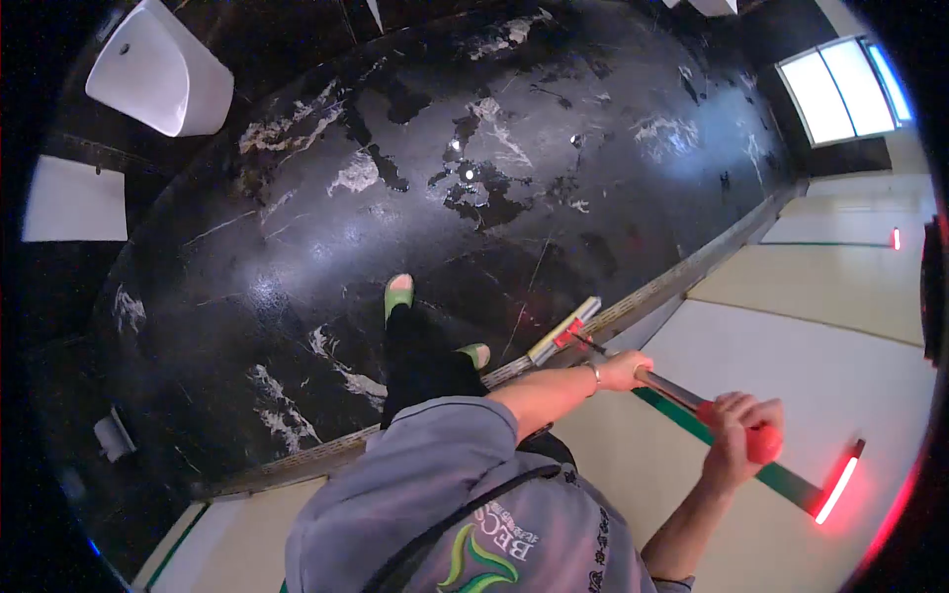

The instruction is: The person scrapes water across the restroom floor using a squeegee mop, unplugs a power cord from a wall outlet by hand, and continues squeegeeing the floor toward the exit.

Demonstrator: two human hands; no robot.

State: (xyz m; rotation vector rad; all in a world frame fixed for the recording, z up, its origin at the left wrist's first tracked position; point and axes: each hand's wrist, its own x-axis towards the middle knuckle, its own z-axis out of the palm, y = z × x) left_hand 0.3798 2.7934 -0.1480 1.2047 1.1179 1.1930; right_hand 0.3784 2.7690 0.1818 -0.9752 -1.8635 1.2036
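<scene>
A squeegee [565,331] with a pale blade and red clamp is close to the slotted strip along the floor's edge. Its pole runs down to the right and ends in a red grip [763,445]. My left hand [623,371], with a bracelet at the wrist, is wrapped round the pole just behind the squeegee head. My right hand [741,425] is closed round the red grip at the pole's far end.
Dark marbled floor [326,247] has wet patches [479,193]. A white urinal [163,74] is on the upper left wall. Pale partitions [781,371] with red lights [837,491] line the right. My feet in green slippers [398,295] are near the strip.
</scene>
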